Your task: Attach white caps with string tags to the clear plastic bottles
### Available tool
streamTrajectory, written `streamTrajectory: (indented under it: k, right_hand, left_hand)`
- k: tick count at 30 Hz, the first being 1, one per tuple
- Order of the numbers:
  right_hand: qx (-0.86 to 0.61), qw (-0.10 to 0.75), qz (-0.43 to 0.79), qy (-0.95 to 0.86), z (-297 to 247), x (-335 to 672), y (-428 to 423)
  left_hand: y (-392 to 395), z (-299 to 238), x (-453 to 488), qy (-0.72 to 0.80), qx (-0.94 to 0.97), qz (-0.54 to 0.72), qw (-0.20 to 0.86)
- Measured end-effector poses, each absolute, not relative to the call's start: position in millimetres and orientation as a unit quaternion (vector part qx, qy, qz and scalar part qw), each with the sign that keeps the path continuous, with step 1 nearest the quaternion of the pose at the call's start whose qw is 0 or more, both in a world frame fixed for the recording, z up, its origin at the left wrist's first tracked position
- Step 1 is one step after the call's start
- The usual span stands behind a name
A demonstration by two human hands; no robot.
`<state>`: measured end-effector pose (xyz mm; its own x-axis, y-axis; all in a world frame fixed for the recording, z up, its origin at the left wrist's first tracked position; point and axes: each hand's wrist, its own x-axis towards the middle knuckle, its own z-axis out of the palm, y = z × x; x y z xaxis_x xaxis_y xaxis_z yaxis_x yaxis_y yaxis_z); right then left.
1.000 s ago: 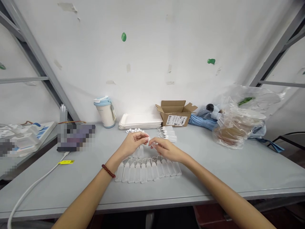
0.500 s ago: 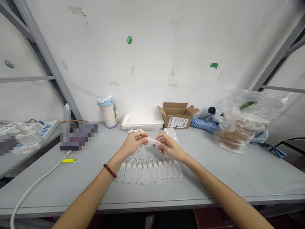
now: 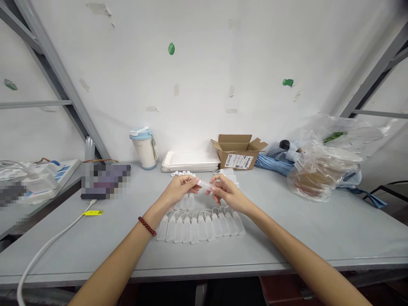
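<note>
Between my two hands lies a small translucent plastic bottle (image 3: 206,185), held nearly level above the table. My left hand (image 3: 180,188) pinches its white-capped end with thumb and fingers. The other end sits in the fingertips of my right hand (image 3: 228,194), some fingers curled loosely. Below them, a row of similar translucent bottles (image 3: 194,230) with thin white cord loops lies side by side. A few more bottles (image 3: 188,202) lie behind that row, partly hidden by my left hand. Small white caps (image 3: 182,173) are gathered just beyond it.
Further pale pieces (image 3: 228,172) lie behind my right hand. Along the wall stand a tumbler (image 3: 145,151), a stack of white trays (image 3: 191,161), an open cardboard box (image 3: 239,154) and a plastic-wrapped bundle (image 3: 318,170). A white cable (image 3: 54,242) crosses the table's left side.
The view has shifted slightly. My hands stay on the same bottle, and my right-hand fingers have moved a little along it, leaving more of its body visible.
</note>
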<state>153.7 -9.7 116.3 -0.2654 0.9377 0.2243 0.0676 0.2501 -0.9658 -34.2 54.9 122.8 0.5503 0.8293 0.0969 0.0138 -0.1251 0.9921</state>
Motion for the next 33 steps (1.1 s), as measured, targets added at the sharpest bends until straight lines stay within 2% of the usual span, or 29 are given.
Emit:
streamTrajectory:
  k: [6,12,22,33]
  right_hand:
    - [-0.391,0.462,0.468,-0.643,117.9,157.0,-9.8]
    - [-0.396,0.466,0.472,-0.635,119.1,157.4,-9.6]
    - [-0.401,0.458,0.461,-0.645,122.1,159.6,-10.1]
    - [-0.410,0.447,0.458,-0.651,121.7,161.2,-9.2]
  left_hand:
    - [50.5,128.7,-34.6,0.312,0.720,0.301,0.542]
    - [50.9,129.8,-35.7,0.275,0.752,0.320,0.507]
    - [52.2,124.9,-32.6,0.344,0.712,0.308,0.529]
    - [51.0,130.4,-38.0,0.268,0.762,0.291,0.513]
